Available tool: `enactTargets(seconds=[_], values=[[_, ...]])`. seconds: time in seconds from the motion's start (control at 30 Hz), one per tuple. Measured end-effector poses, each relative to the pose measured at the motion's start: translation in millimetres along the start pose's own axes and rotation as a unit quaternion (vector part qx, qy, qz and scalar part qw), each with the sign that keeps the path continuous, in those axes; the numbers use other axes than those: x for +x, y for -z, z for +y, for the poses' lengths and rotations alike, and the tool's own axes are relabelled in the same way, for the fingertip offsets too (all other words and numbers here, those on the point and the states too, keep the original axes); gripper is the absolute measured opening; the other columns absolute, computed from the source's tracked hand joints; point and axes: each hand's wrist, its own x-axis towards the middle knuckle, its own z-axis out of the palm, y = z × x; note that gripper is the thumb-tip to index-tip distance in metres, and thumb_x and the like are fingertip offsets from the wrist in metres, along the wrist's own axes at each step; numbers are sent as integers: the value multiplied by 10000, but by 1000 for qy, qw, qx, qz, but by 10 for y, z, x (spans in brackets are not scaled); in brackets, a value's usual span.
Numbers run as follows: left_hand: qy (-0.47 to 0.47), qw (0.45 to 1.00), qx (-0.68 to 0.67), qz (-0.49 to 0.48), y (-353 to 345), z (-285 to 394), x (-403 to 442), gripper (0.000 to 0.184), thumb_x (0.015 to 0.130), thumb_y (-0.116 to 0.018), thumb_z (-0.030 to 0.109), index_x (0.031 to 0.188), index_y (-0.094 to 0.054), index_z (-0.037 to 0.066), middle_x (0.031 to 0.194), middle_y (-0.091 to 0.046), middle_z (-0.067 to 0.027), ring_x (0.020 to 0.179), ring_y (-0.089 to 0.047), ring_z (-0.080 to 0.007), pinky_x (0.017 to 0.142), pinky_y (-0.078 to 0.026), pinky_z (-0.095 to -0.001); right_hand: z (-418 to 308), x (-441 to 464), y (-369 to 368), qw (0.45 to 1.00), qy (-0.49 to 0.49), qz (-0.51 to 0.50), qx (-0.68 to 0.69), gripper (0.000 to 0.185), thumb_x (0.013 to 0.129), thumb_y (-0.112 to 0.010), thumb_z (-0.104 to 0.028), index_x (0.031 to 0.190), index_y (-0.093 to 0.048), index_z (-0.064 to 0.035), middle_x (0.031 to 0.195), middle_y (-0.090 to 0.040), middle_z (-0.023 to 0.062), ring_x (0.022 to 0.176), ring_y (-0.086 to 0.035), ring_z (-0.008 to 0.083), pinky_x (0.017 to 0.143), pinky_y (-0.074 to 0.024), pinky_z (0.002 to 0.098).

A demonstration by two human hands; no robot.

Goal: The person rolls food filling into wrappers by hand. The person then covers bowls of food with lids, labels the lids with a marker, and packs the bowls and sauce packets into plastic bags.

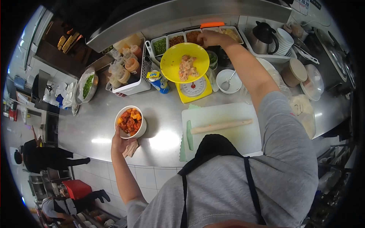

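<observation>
My left hand (pixel 121 141) is closed on the side of a white paper bowl (pixel 141 131) filled with red and orange diced food (pixel 130 121). At the back of the counter, my right hand (pixel 207 38) reaches over the seasoning containers, fingers bent down and together by the brown flakes (pixel 193 37); whatever they pinch is hidden. In front of it, a yellow bowl (pixel 169 68) of pale, raw-looking chopped meat (pixel 188 68) rests on a yellow dial scale (pixel 193 89). A long dough roll (pixel 222 126) and a green scraper-like strip (pixel 189 135) lie on the white cutting board (pixel 235 144).
A white basket (pixel 133 88) of sauce bottles stands left, beside a blue-yellow can (pixel 158 82). Right of the scale are a white bowl with a spoon (pixel 228 81), a black-topped jug (pixel 263 37) and lidded tubs. Other people (pixel 42 155) are at far left.
</observation>
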Motion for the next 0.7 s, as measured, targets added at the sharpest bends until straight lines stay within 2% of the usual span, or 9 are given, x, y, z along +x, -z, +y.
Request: enactTargets(seconds=[0.03,0.07,0.13,0.2,0.33,0.4,0.5,0.57,0.7], values=[[-25,999,-40,-23,43,-43,-18,678,914,-305,541,1326,-278,3,1247,-459,-213,1050,-546,-356,746,-560,-435,9,30,-55,997,48,-55,4,383,717,-703,-204,1071,-575,-134,950,-578,119,910,-568,287,771,-460,378],[-26,999,-34,-23,22,-3,-64,678,914,-305,541,1326,-278,3,1247,-459,-213,1050,-546,-356,746,-560,-435,10,52,-117,997,46,-53,8,383,717,-703,-204,1071,-575,-134,950,-578,119,910,-568,287,771,-460,378],[-49,985,-140,-84,-49,160,-233,661,919,-316,525,1337,-268,16,1253,-456,-214,1056,-542,-367,760,-555,-451,6,94,-248,995,102,16,1,417,695,-716,-122,1086,-577,-153,890,-569,98,874,-560,292,766,-454,390],[-81,983,-132,-98,-163,417,-341,660,920,-297,531,1345,-264,27,1266,-455,-202,1047,-549,-377,793,-537,-471,66,174,-319,990,133,38,-15,328,730,-688,-144,1046,-598,-145,839,-558,97,879,-565,281,772,-452,390],[-75,974,-146,-154,-604,991,-388,629,925,-276,529,1356,-264,71,1303,-419,-194,1110,-505,-372,808,-524,-495,256,286,-366,994,39,86,60,210,840,-592,-250,977,-614,-91,869,-593,99,874,-584,244,761,-460,373],[-69,971,-146,-178,-848,1200,-254,613,927,-272,525,1361,-262,92,1316,-404,-191,1137,-484,-371,817,-518,-503,286,226,-376,989,7,118,94,242,876,-552,-287,953,-616,-67,863,-607,98,843,-598,228,742,-469,362],[-80,972,-103,-198,-1190,1468,37,588,931,-270,518,1369,-249,127,1339,-371,-180,1174,-448,-365,843,-502,-513,211,173,-293,980,-37,76,179,306,871,-542,-322,890,-620,-27,783,-629,125,714,-615,230,673,-480,364],[-96,978,-50,-178,-1395,1600,248,586,932,-266,517,1374,-238,133,1338,-361,-171,1192,-426,-355,854,-495,-512,196,157,-247,955,-49,178,233,323,884,-514,-321,904,-617,-16,777,-630,130,676,-619,228,655,-484,354],[-68,982,-78,-157,-1712,1822,615,564,941,-258,502,1379,-236,148,1351,-335,-167,1222,-383,-336,887,-454,-527,241,129,-110,945,-22,257,203,318,902,-478,-310,902,-615,-23,740,-625,130,659,-619,223,651,-484,346]])
